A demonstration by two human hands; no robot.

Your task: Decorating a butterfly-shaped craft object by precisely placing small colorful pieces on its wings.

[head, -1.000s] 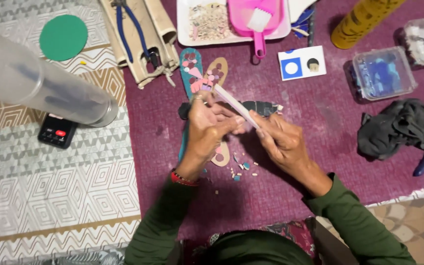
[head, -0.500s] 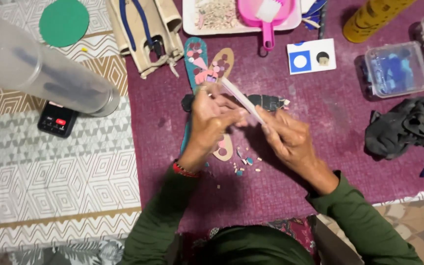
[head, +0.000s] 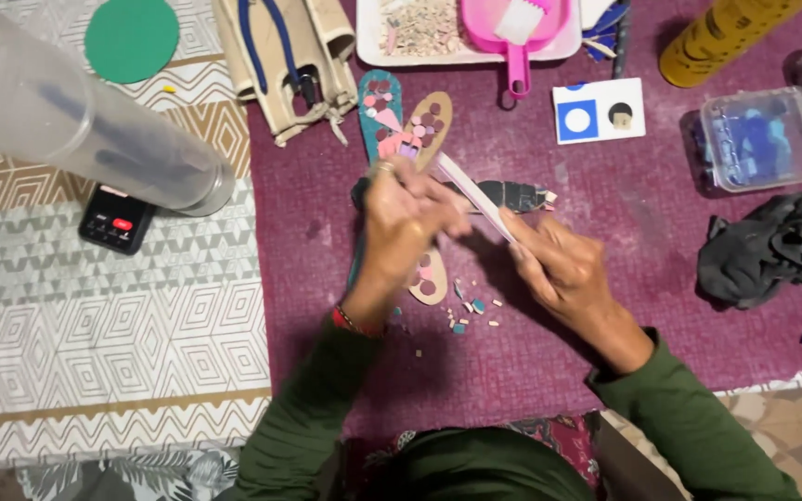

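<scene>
My left hand (head: pixel 401 232) is closed around a small piece that I cannot make out, held above a tan oval board (head: pixel 427 125) and a teal board (head: pixel 378 102), both set with pink and purple mosaic chips. My right hand (head: pixel 559 264) grips a flat white stick (head: pixel 471 195), whose far end meets the left hand's fingers. A dark strip with grey tiles (head: pixel 512 195) lies just behind the stick. Small loose chips (head: pixel 471 311) are scattered on the maroon cloth (head: pixel 605 167) under the hands.
At the back stand a white tray of tile bits (head: pixel 420 32) with a pink dustpan (head: pixel 512 28), blue-handled pliers (head: pixel 276 51), a yellow bottle (head: pixel 721 37), a clear box (head: pixel 758 139) and a white card (head: pixel 599 111). A dark rag (head: pixel 777 246) lies right; a plastic tube (head: pixel 76 121), black remote (head: pixel 115 221) and green disc (head: pixel 132 37) lie left.
Both hands stay together over the boards; the white stick has shifted slightly in my right hand against the left hand's fingers. The view has tilted a little.
</scene>
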